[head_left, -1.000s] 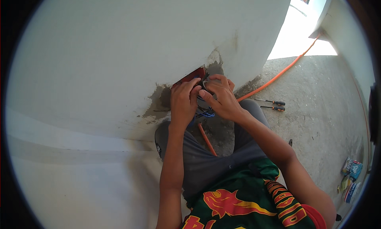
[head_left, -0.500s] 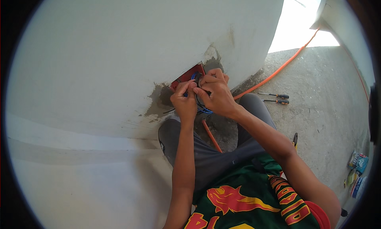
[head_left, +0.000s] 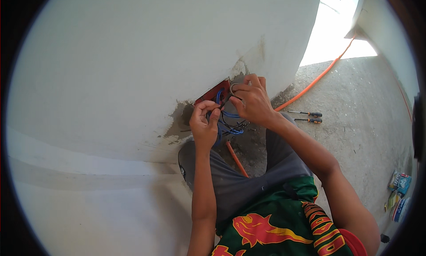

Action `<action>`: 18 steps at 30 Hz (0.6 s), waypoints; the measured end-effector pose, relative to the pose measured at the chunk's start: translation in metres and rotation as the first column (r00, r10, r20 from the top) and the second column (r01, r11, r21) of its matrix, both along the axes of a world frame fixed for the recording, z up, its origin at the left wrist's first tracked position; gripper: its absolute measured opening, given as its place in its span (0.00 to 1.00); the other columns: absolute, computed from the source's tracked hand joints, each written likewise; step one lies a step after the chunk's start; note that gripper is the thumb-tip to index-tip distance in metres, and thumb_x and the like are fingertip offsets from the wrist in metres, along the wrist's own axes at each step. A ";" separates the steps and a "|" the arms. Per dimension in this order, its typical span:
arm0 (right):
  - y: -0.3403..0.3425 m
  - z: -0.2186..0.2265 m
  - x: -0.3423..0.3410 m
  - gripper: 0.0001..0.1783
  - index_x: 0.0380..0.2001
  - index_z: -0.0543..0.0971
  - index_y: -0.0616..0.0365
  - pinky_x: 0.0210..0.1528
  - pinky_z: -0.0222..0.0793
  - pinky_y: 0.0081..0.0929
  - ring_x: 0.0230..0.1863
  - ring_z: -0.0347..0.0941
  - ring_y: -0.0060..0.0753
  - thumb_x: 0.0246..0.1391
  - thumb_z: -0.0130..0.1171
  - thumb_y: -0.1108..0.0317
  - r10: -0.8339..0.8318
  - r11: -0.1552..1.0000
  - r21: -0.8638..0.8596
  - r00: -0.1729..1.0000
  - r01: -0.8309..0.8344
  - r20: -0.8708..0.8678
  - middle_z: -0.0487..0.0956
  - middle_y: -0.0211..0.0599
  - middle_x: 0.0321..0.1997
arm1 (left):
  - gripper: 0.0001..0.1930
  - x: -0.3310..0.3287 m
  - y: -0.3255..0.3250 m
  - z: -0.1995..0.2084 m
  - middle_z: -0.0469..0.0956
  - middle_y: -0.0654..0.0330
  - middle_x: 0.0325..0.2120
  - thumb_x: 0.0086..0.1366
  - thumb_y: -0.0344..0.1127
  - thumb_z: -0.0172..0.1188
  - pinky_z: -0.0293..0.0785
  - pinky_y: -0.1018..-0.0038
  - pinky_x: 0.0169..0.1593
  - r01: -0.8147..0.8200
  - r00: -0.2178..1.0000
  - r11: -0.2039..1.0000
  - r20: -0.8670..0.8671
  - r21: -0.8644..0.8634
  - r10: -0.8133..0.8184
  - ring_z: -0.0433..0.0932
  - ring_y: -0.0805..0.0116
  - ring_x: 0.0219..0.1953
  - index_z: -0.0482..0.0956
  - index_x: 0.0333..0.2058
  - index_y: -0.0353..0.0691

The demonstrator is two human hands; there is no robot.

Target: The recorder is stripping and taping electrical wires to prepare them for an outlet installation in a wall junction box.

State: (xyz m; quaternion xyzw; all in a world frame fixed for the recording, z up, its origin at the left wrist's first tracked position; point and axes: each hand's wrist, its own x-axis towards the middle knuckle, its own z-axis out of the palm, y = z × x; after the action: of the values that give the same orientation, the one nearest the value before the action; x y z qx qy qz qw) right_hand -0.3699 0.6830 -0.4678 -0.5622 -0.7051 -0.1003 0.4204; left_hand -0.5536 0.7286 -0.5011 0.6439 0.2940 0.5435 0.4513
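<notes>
A red electrical box (head_left: 208, 94) sits recessed in the pale wall. Blue wires (head_left: 231, 115) and black wires (head_left: 225, 122) come out of it and hang in loops below my hands. My left hand (head_left: 205, 125) pinches the wire ends in front of the box between thumb and fingertips; its fingers partly hide them. Just to the right, my right hand (head_left: 255, 101) is closed around a small ring that looks like a roll of black electrical tape (head_left: 232, 88). A dark strip (head_left: 226, 99) stretches between the two hands.
Two screwdrivers (head_left: 313, 117) lie on the concrete floor (head_left: 346, 140) to the right. An orange conduit (head_left: 313, 83) runs toward the bright doorway; a shorter orange conduit piece (head_left: 237, 158) stands between my legs. Packages (head_left: 400, 183) lie at the far right. Rough cement (head_left: 179, 118) surrounds the box.
My right hand has drawn away from my left, to the right, opening a gap with the dark strip across it. More of the hanging wires now shows. The view has shifted slightly.
</notes>
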 end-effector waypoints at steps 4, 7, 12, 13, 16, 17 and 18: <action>0.003 0.014 0.006 0.15 0.37 0.83 0.60 0.58 0.58 0.43 0.56 0.65 0.44 0.41 0.65 0.75 0.130 0.974 -0.191 0.992 -0.125 0.009 0.80 0.32 0.51 | 0.07 -0.017 0.007 0.006 0.83 0.59 0.34 0.64 0.28 0.67 0.74 0.74 0.41 0.115 0.986 0.992 -0.129 0.049 -0.108 0.81 0.71 0.34 0.79 0.38 0.34; 0.003 0.024 0.018 0.24 0.46 0.81 0.59 0.63 0.57 0.44 0.61 0.61 0.46 0.39 0.60 0.80 0.233 0.913 -0.324 0.969 -0.248 -0.086 0.76 0.36 0.59 | 0.10 -0.014 0.005 0.021 0.83 0.56 0.33 0.60 0.25 0.67 0.75 0.69 0.43 0.119 0.932 0.988 -0.353 0.100 -0.076 0.83 0.61 0.37 0.76 0.38 0.35; -0.007 0.044 -0.001 0.28 0.52 0.79 0.57 0.69 0.52 0.43 0.66 0.56 0.47 0.43 0.57 0.77 0.430 0.759 -0.249 0.750 -0.601 -0.502 0.72 0.43 0.63 | 0.11 -0.007 0.011 0.020 0.81 0.53 0.32 0.58 0.24 0.66 0.74 0.59 0.43 0.052 0.851 0.971 -0.519 0.235 0.080 0.80 0.49 0.38 0.75 0.39 0.34; -0.014 0.053 -0.009 0.22 0.49 0.79 0.57 0.69 0.50 0.44 0.64 0.57 0.47 0.47 0.57 0.70 0.433 0.752 -0.255 0.747 -0.608 -0.505 0.74 0.42 0.59 | 0.12 -0.008 0.015 0.013 0.80 0.52 0.32 0.58 0.23 0.65 0.73 0.57 0.43 0.055 0.863 0.965 -0.498 0.256 0.083 0.79 0.48 0.38 0.75 0.40 0.34; -0.036 0.048 -0.012 0.19 0.42 0.79 0.58 0.67 0.48 0.45 0.61 0.60 0.46 0.54 0.55 0.57 0.450 0.789 -0.255 0.809 -0.559 -0.379 0.78 0.40 0.50 | 0.13 0.001 0.004 0.015 0.77 0.52 0.34 0.57 0.21 0.61 0.71 0.57 0.44 0.055 0.886 0.937 -0.450 0.346 0.114 0.77 0.48 0.40 0.75 0.42 0.34; -0.043 0.042 -0.009 0.21 0.39 0.79 0.59 0.65 0.47 0.46 0.59 0.61 0.46 0.56 0.53 0.51 0.461 0.825 -0.239 0.854 -0.513 -0.242 0.79 0.37 0.44 | 0.14 0.002 -0.002 0.018 0.76 0.52 0.35 0.56 0.19 0.58 0.70 0.58 0.46 0.041 0.894 0.909 -0.421 0.414 0.152 0.75 0.49 0.41 0.75 0.43 0.34; -0.047 0.030 -0.004 0.23 0.34 0.78 0.59 0.62 0.46 0.46 0.56 0.63 0.45 0.60 0.49 0.48 0.396 0.886 -0.203 0.909 -0.416 -0.131 0.79 0.35 0.35 | 0.14 0.002 0.000 0.015 0.76 0.52 0.35 0.56 0.19 0.58 0.70 0.58 0.46 0.043 0.894 0.909 -0.423 0.414 0.151 0.75 0.49 0.41 0.75 0.43 0.34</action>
State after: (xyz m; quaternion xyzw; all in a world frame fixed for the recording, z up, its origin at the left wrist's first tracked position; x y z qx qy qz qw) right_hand -0.3744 0.6357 -0.4374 -0.4502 -0.7950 0.0953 0.3952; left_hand -0.5516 0.7285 -0.4859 0.8230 0.2860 0.4437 0.2099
